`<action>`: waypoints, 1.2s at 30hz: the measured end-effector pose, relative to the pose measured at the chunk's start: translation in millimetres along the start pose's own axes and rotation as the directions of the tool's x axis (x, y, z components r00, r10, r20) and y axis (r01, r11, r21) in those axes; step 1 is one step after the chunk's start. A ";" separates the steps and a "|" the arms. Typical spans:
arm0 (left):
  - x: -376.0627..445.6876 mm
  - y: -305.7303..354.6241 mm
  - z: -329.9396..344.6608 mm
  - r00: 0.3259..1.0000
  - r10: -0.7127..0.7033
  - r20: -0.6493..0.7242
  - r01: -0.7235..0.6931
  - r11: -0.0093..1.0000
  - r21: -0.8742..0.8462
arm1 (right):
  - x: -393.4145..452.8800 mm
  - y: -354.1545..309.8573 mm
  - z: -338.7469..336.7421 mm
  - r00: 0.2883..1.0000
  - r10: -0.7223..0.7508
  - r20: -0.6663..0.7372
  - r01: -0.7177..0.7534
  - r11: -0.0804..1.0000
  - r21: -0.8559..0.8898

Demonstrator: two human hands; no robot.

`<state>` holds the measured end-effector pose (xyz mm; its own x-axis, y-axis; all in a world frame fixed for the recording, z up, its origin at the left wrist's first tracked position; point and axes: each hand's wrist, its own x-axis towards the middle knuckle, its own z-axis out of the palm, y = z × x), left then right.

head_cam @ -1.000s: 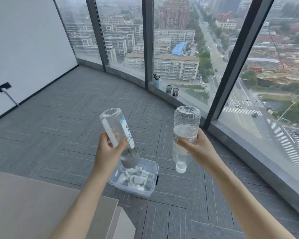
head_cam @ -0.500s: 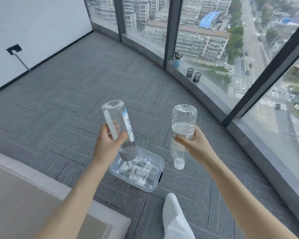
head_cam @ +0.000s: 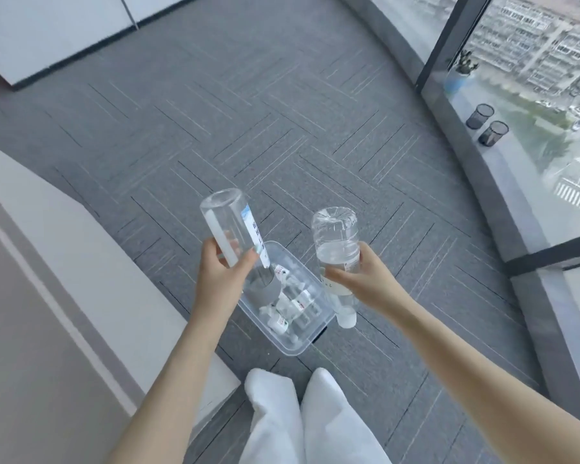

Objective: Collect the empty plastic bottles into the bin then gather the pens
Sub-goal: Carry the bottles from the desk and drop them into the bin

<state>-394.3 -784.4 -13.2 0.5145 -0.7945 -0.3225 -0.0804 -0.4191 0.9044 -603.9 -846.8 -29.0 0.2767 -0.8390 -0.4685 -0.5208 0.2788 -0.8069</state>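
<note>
Left hand (head_cam: 216,279) wraps the grey-capped bottle (head_cam: 230,229) near its neck: thumb across the near side, fingers (head_cam: 226,237) curled round the far side, seen through the clear wall. That bottle is inverted, grey cap down and base up, long axis tilted with the base leaning up-left; cap end hangs over the left part of the clear bin (head_cam: 307,344). Right hand (head_cam: 365,279) grips the second bottle (head_cam: 337,242) at mid-body, thumb (head_cam: 335,274) across the front, other fingers curled behind it. Also inverted, white cap down, crumpled base up, long axis near vertical; its cap sits at the bin's right edge, cannot tell if inside or just outside. Bin is on the grey carpet floor (head_cam: 282,112), small bottles (head_cam: 295,303) already lying in it. White trouser legs (head_cam: 298,420) below.
</note>
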 end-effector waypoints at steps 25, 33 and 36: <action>132.7 -295.4 83.1 0.863 -0.459 -0.209 0.421 0.884 -0.204 | 294.9 300.1 178.5 0.879 0.475 0.039 -0.424 0.817 -0.391; 153.8 -334.0 86.8 0.851 -0.481 -0.210 0.455 0.876 -0.162 | 332.2 334.8 200.0 0.819 0.573 0.023 -0.498 0.730 -0.468; 160.1 -338.0 82.2 0.849 -0.483 -0.215 0.462 0.876 -0.142 | 333.6 334.2 206.0 0.821 0.570 0.025 -0.490 0.727 -0.480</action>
<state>-355.0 -806.1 -393.4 0.6589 -0.3780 -0.6503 0.2885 -0.6714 0.6826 -519.3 -937.3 -529.0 -0.0497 -0.5188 -0.8535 -0.9024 0.3895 -0.1843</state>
